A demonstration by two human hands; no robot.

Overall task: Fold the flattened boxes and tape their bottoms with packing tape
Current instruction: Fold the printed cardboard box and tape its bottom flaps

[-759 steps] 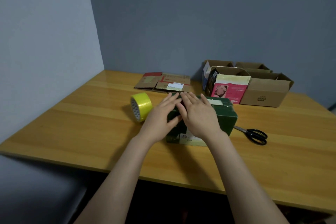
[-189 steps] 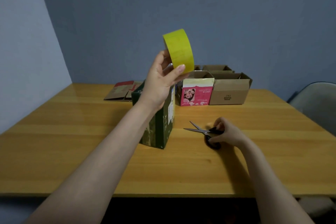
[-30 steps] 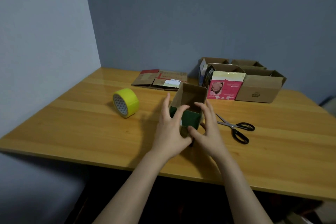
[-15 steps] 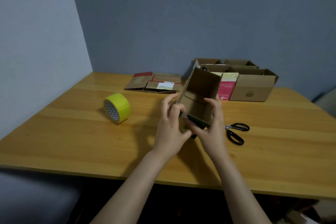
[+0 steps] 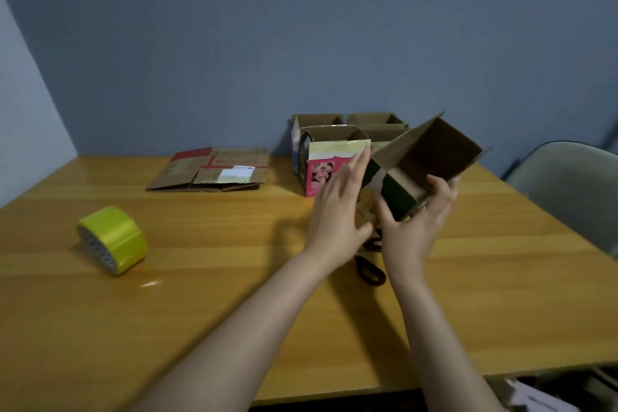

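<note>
The green box (image 5: 398, 192) is held tilted above the table (image 5: 234, 278), clasped by the right hand (image 5: 414, 231) and apparently only steadied by the flat left hand (image 5: 337, 211). It is best set upright beside the finished boxes (image 5: 334, 150).

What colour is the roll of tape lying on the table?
The roll of tape is bright yellow, with a pale patterned core. The head view shows it clearly.
</note>
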